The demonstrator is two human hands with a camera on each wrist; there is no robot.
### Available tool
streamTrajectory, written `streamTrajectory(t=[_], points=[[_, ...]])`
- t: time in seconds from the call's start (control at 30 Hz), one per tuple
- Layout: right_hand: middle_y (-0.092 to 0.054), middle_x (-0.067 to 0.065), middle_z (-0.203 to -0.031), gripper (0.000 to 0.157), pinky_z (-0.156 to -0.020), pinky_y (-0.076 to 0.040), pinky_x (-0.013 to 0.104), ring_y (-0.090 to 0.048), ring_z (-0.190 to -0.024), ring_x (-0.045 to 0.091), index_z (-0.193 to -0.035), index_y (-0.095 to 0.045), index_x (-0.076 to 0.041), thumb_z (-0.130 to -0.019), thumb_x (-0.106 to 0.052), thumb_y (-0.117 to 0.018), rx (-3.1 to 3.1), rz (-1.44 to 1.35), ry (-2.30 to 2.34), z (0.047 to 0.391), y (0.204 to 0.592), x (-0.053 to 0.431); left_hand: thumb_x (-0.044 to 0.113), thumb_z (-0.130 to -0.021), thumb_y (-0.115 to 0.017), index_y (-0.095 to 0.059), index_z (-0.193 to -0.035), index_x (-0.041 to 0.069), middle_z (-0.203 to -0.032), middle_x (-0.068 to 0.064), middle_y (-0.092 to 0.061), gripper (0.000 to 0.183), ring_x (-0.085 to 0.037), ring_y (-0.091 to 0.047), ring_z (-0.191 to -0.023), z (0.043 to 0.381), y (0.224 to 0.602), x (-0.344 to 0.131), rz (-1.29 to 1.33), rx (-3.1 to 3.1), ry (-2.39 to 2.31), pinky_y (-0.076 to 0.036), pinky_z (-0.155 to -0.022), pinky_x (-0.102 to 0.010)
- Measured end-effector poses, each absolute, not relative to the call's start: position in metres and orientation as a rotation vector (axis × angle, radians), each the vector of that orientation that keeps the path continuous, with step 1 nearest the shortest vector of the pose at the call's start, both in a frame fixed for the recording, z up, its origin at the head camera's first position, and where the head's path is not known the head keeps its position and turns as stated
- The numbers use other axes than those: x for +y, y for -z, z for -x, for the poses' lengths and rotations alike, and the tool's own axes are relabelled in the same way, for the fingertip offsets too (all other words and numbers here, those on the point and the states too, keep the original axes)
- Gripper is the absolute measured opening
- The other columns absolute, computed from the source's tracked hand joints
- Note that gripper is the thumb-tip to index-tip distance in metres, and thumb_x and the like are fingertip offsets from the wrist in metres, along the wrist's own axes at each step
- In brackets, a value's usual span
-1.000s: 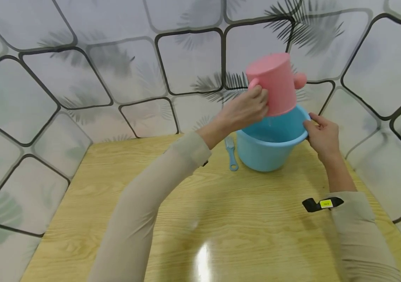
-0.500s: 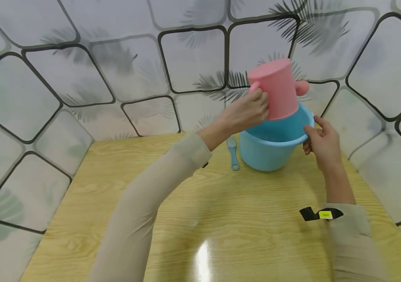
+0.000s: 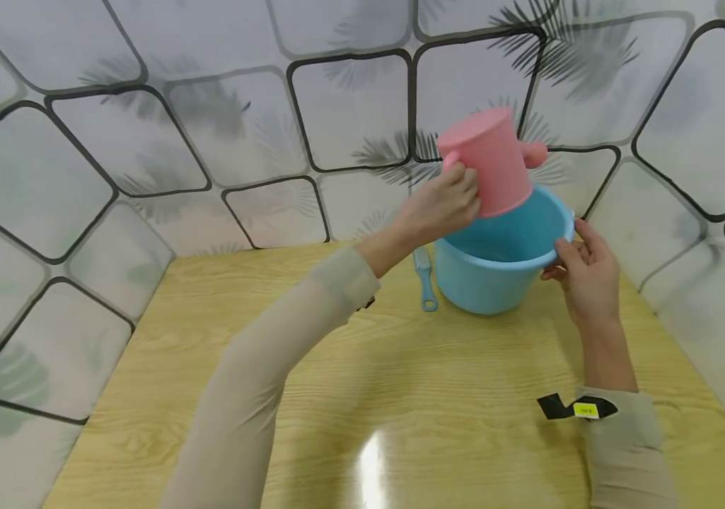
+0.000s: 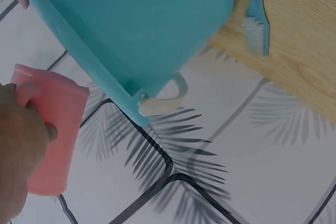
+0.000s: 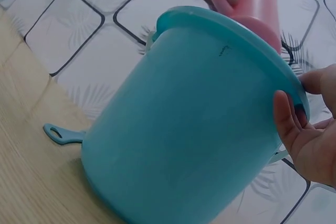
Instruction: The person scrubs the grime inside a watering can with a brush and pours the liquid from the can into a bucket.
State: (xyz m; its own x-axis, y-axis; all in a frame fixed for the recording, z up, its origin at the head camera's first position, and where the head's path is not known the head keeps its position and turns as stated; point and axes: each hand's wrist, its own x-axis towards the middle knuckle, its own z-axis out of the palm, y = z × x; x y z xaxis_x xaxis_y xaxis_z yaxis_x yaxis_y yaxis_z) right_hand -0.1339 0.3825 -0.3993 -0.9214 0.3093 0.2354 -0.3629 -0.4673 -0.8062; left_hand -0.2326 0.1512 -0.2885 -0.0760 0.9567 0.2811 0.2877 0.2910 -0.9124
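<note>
My left hand [image 3: 441, 203] grips the handle of a pink cup [image 3: 492, 166], which has a round-ended stub opposite the handle. The cup is tipped over, base up, above the mouth of a light-blue bucket [image 3: 486, 286]. At the bucket's right rim, my right hand [image 3: 591, 276] pinches the edge between thumb and fingers; the right wrist view shows the thumb and fingertips [image 5: 283, 111] there. The bucket stands on the table. Left of it lies a blue brush [image 4: 256, 30] with white bristles, its bristle end partly hidden in the head view.
The wood-grained table [image 3: 209, 396] ends at a patterned wall covering [image 3: 356, 113] behind and on both sides. A white bucket handle [image 4: 165, 103] shows in the left wrist view. A black strap with a yellow label [image 3: 585, 410] sits at my right sleeve.
The pink cup has come slightly lower and to the left, still tipped over. My right hand has shifted a little down along the bucket's rim, with its fingers rearranged there.
</note>
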Motion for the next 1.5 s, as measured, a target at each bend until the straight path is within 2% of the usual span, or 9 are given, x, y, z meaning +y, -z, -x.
streamTrajectory(t=[0.4, 0.57, 1.13, 1.37, 1.5], points=[[-0.052, 0.01, -0.086, 0.069, -0.052, -0.055, 0.024, -0.067, -0.062, 0.016, -0.153, -0.023, 0.007, -0.095, 0.004, -0.06, -1.301, -0.161, -2.39, 0.1333, 0.3933, 0.377, -0.012, -0.097, -0.023, -0.06, -0.089, 0.015, -0.086, -0.002, -0.06, 0.047, -0.018, -0.05, -0.084, 0.2364, 0.2853, 0.1469, 1.277, -1.567, -0.91, -0.035, -0.083, -0.031], [-0.053, 0.01, -0.086, 0.069, -0.052, -0.055, 0.024, -0.067, -0.063, 0.017, -0.153, -0.022, 0.007, -0.095, 0.004, -0.059, -1.291, -0.168, -2.395, 0.1327, 0.3945, 0.3779, -0.011, -0.098, -0.022, -0.062, -0.094, 0.014, -0.088, -0.001, -0.061, 0.048, -0.018, -0.05, -0.085, 0.2365, 0.2858, 0.1505, 1.271, -1.536, -0.894, -0.036, -0.084, -0.031], [-0.055, 0.009, -0.087, 0.07, -0.055, -0.056, 0.024, -0.069, -0.066, 0.016, -0.155, -0.02, 0.004, -0.095, 0.005, -0.058, -1.309, -0.178, -2.396, 0.1322, 0.3937, 0.3784, -0.013, -0.097, -0.022, -0.06, -0.089, 0.015, -0.087, -0.002, -0.061, 0.048, -0.018, -0.051, -0.085, 0.233, 0.2864, 0.148, 1.205, -1.499, -0.818, -0.037, -0.084, -0.032], [-0.053, 0.009, -0.085, 0.068, -0.054, -0.056, 0.024, -0.069, -0.064, 0.016, -0.153, -0.025, 0.006, -0.094, 0.005, -0.059, -1.314, -0.162, -2.384, 0.1318, 0.3935, 0.3792, -0.013, -0.097, -0.019, -0.059, -0.088, 0.016, -0.085, 0.0, -0.058, 0.05, -0.017, -0.048, -0.084, 0.2362, 0.2913, 0.1535, 1.241, -1.502, -0.844, -0.035, -0.085, -0.03], [-0.055, 0.01, -0.086, 0.065, -0.054, -0.056, 0.025, -0.069, -0.064, 0.016, -0.152, -0.028, 0.005, -0.094, 0.006, -0.059, -1.326, -0.135, -2.382, 0.1319, 0.3927, 0.3801, -0.013, -0.098, -0.022, -0.059, -0.089, 0.015, -0.086, 0.0, -0.059, 0.047, -0.018, -0.05, -0.084, 0.2382, 0.2906, 0.1497, 1.19, -1.492, -0.824, -0.036, -0.085, -0.031]])
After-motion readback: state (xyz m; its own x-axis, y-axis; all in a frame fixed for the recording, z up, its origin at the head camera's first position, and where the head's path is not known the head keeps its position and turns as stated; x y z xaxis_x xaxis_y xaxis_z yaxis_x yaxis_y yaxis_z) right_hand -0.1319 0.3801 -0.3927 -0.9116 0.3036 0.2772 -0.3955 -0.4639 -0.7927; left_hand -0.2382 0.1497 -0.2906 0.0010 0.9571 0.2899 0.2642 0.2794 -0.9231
